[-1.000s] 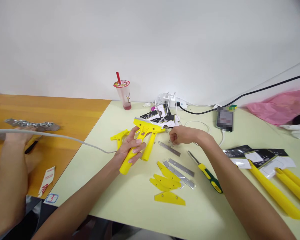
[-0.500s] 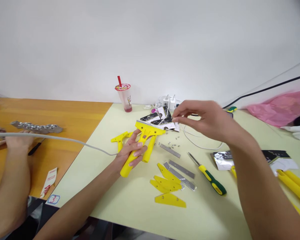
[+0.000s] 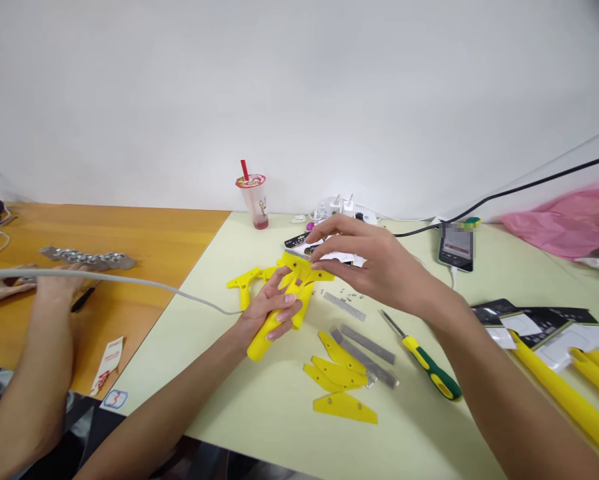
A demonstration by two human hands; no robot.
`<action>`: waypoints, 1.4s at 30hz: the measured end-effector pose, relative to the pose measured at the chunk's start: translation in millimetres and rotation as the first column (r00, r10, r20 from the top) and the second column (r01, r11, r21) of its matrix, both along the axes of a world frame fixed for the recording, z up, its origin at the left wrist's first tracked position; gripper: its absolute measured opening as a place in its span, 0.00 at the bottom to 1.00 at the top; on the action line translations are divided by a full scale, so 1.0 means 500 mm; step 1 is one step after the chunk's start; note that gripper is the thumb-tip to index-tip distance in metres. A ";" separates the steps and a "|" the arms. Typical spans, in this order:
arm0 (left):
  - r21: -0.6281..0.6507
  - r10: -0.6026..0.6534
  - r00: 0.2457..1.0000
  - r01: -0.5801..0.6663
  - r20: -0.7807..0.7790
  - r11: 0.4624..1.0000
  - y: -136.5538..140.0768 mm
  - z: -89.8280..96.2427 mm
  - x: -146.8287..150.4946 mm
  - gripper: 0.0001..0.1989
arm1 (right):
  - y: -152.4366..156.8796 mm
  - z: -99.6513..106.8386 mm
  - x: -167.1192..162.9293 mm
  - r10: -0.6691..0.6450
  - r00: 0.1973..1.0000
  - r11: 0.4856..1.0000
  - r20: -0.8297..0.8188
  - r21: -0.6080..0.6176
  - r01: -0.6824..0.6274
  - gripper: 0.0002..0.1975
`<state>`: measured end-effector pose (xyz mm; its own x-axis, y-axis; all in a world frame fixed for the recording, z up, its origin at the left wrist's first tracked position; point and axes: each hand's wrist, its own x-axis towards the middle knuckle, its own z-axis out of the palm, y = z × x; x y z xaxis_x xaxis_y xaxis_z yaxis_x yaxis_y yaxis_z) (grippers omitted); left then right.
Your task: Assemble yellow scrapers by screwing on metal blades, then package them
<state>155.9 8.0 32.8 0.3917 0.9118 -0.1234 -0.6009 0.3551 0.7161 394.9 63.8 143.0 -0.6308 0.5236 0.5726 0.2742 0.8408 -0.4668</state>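
Observation:
My left hand (image 3: 274, 308) is wrapped around the handle of a yellow scraper (image 3: 262, 343), its wide head tilted up and away from me, with a metal strip along the far edge. Over that head is my right hand (image 3: 372, 257), thumb and fingers pinched close to the surface; whatever they hold is too small to make out. Below the hands lie metal blades (image 3: 368, 344) and several yellow cover plates (image 3: 346, 408). Tiny metal fasteners (image 3: 346, 295) are scattered beside one blade. Another yellow scraper part (image 3: 244, 283) rests behind my left hand.
A screwdriver (image 3: 432, 367) lies to the right, with yellow handles (image 3: 564, 393) and black packaging (image 3: 549, 327) beyond it. At the back stand a drink cup (image 3: 256, 203) and a charging phone (image 3: 456, 247). A cable (image 3: 129, 280) crosses the left; a co-worker's arm (image 3: 34, 373) is there.
My right hand has moved left and down, from beside the scraper onto its head. The left hand keeps its grip. The phone has come into fuller view as the camera shifted.

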 end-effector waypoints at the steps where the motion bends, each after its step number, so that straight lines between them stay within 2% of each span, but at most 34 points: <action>1: 0.009 -0.016 1.000 0.016 -0.003 1.000 0.000 -0.003 0.000 0.32 | 0.002 -0.007 -0.005 0.010 1.000 1.000 0.026 -0.011 -0.010 0.07; 9: 0.070 -0.075 0.996 0.079 -0.056 0.994 -0.006 -0.001 0.006 0.29 | 0.010 -0.044 -0.026 0.016 0.994 0.999 0.104 -0.052 -0.010 0.06; 17: 0.086 -0.047 0.996 0.053 -0.075 0.995 -0.009 0.000 0.009 0.29 | 0.004 -0.043 -0.038 -0.019 0.999 0.994 0.051 -0.108 0.025 0.05; 21: 0.117 -0.071 0.992 0.083 -0.108 0.990 -0.007 -0.001 0.008 0.28 | 0.001 -0.042 -0.044 -0.069 0.997 0.975 0.021 -0.212 0.072 0.03; 23: 0.125 -0.070 0.991 0.084 -0.112 0.989 -0.007 0.002 0.008 0.28 | 0.005 -0.044 -0.045 -0.113 0.994 0.936 0.013 -0.334 0.111 0.04; 26: 0.119 -0.051 0.993 0.064 -0.109 0.991 -0.009 0.007 0.010 0.29 | 0.017 -0.055 -0.043 -0.157 0.988 0.833 0.002 -0.537 0.133 0.13; 31: 0.095 -0.039 0.994 0.049 -0.106 0.994 -0.008 0.006 0.014 0.28 | 0.038 -0.078 -0.044 -0.040 0.997 0.634 -0.067 -0.773 -0.026 0.20; 33: 0.059 -0.040 0.995 0.046 -0.091 0.997 -0.007 0.004 0.014 0.29 | 0.040 -0.081 -0.048 -0.035 0.996 0.604 -0.082 -0.796 -0.044 0.21; 35: 0.002 -0.032 0.998 0.032 -0.053 0.999 -0.007 0.004 0.014 0.30 | 0.042 -0.077 -0.048 -0.043 0.997 0.638 -0.063 -0.770 -0.021 0.22; 37: -0.067 -0.006 1.000 0.007 0.009 0.998 -0.008 0.007 0.013 0.31 | 0.044 -0.065 -0.037 -0.077 0.997 0.701 -0.023 -0.712 0.038 0.22; 40: -0.137 0.051 0.994 -0.038 0.094 0.990 -0.006 0.013 0.009 0.30 | 0.052 -0.037 0.003 -0.195 0.980 0.778 0.031 -0.604 0.173 0.20; 42: -0.157 0.088 0.987 -0.067 0.133 0.985 -0.001 0.015 0.005 0.30 | 0.059 -0.016 0.042 -0.294 0.954 0.805 0.061 -0.522 0.281 0.16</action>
